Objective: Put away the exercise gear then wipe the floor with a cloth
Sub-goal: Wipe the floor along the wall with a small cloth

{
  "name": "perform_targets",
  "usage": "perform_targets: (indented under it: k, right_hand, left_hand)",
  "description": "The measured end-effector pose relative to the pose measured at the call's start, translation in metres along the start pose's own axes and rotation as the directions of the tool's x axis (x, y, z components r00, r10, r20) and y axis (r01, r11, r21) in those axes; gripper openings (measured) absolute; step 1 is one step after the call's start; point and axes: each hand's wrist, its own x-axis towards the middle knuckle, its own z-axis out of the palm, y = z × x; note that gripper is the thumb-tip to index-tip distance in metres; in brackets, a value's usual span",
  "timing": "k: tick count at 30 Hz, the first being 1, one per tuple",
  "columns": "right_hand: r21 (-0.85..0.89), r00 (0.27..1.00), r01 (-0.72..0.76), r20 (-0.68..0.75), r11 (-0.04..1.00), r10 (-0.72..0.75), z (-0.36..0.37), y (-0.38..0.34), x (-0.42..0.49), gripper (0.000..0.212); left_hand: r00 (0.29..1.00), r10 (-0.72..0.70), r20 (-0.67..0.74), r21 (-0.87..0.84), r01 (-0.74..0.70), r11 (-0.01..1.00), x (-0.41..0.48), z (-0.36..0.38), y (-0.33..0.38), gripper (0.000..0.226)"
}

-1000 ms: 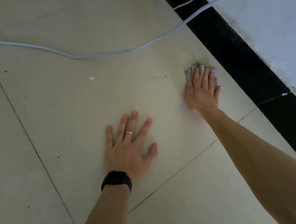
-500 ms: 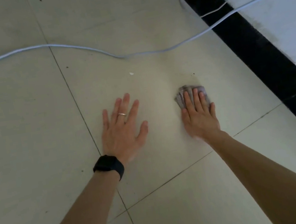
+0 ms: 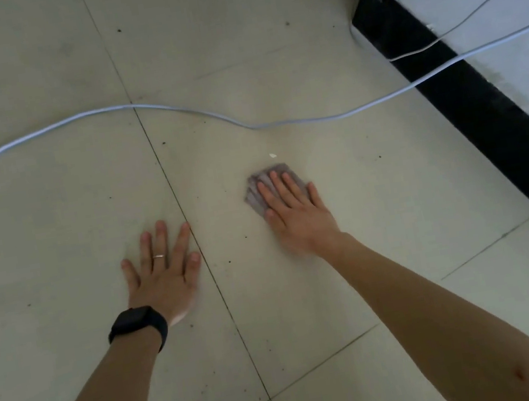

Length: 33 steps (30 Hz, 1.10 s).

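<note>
On the tiled floor our left hand lies flat with fingers spread (a ring on one), holding nothing. To its right, our right hand presses flat on the cloth, below the white cable.

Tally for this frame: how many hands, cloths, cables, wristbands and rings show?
Hands: 2, left hand and right hand
Cloth: 1
Cables: 2, thick cable, thin cable
Wristband: 1
Ring: 1
Total: 7
</note>
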Motion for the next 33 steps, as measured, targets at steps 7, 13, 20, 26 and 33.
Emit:
perform_targets:
  k: [7,13,20,26,33]
  right_hand:
    - [0.026,0.999,0.036,0.007,0.999,-0.036,0.011,-0.056,-0.004,0.057]
    - [-0.025,0.991,-0.130,-0.043,0.991,0.129,-0.005,0.036,-0.004,0.056]
    - [-0.033,0.968,0.242,-0.057,0.970,-0.244,0.056,-0.023,-0.109,0.056]
    - [-0.001,0.995,-0.094,-0.019,0.996,0.094,0.036,0.024,-0.111,0.054]
    - [-0.099,0.919,0.392,-0.001,0.914,-0.394,0.099,-0.011,-0.252,0.055]
  left_hand:
    - [1.000,-0.005,0.001,-0.025,0.005,1.000,0.000,0.001,0.000,0.053]
    - [1.000,0.004,-0.017,-0.023,-0.005,1.000,0.002,0.004,-0.003,0.053]
    - [1.000,0.004,-0.018,-0.022,-0.004,1.000,0.001,0.005,-0.003,0.054]
    - [0.995,-0.022,-0.096,0.094,0.031,0.995,-0.008,0.005,0.007,0.056]
    - [0.899,0.335,-0.280,0.077,-0.327,0.942,-0.085,0.066,0.091,0.058]
